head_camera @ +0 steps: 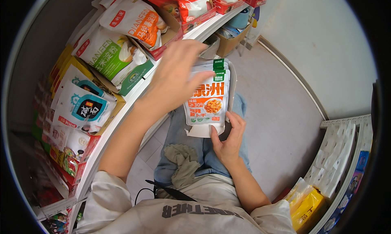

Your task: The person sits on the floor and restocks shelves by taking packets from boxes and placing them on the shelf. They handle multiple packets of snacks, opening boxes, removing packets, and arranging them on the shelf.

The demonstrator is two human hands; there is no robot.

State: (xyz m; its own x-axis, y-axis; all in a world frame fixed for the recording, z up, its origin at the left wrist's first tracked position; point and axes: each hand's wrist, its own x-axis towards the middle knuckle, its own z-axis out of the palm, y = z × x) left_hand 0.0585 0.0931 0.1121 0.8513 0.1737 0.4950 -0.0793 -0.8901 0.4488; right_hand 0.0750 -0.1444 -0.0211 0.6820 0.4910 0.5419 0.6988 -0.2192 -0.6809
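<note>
A white cardboard display carton (202, 132) is held over my lap, its torn front flap bent outward. Upright inside it stands a stack of white food pouches (211, 104) with green tops, orange print and a picture of diced food. My right hand (229, 138) grips the carton's lower right corner, thumb on the flap. Blurred by motion, my left hand (180, 73) hovers over the carton's upper left, thumb and fingers apart, with nothing visible in it. Its thumb overlaps the pouches; whether it touches them I cannot tell. A crumpled grey-green cloth (183, 160) rests on my lap.
At left, a white shelf (128, 101) carries bagged starch (113, 55), white pouches (84, 102) and red-orange bags (195, 5) in cartons. A cardboard box (230, 40) sits below its far end. Another shelf rack (331, 154) and yellow packages (307, 208) stand at right.
</note>
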